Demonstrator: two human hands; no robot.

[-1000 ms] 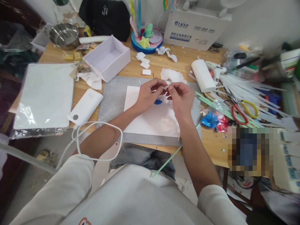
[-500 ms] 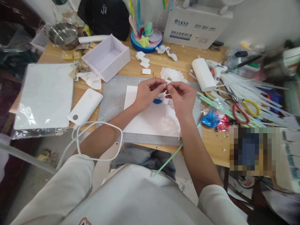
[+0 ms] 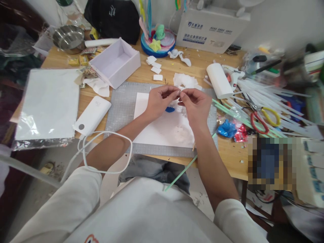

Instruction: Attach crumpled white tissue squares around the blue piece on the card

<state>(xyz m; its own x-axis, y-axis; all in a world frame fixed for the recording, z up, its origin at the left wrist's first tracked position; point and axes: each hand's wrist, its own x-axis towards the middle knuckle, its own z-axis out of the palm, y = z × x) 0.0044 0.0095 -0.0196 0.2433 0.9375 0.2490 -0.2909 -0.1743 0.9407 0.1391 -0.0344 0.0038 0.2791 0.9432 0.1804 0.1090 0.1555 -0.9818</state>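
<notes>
Wooden bench (image 3: 227, 155) by a pale wall, far edge crowded: black bag (image 3: 112, 23) toward far left corner, colourful round-based model (image 3: 157, 53) near mid-edge, printed white box (image 3: 202, 32) just right of that. Grey cutting mat (image 3: 118, 111) along near edge, white sheet (image 3: 157, 133) on top. Above far part of sheet, left hand (image 3: 159, 101) and right hand (image 3: 197, 104) almost together, fingertips of both drawn into a narrow pinch on a small pale piece (image 3: 180, 92), mostly hidden; cannot tell its material. Blue piece (image 3: 170, 109) visible just below left fingertips. Toward right edge of bench, white cylinder (image 3: 220, 81), scissors (image 3: 258, 123) with red and yellow handles. Toward left edge, open lilac box (image 3: 124, 72), white power bank (image 3: 93, 114).
</notes>
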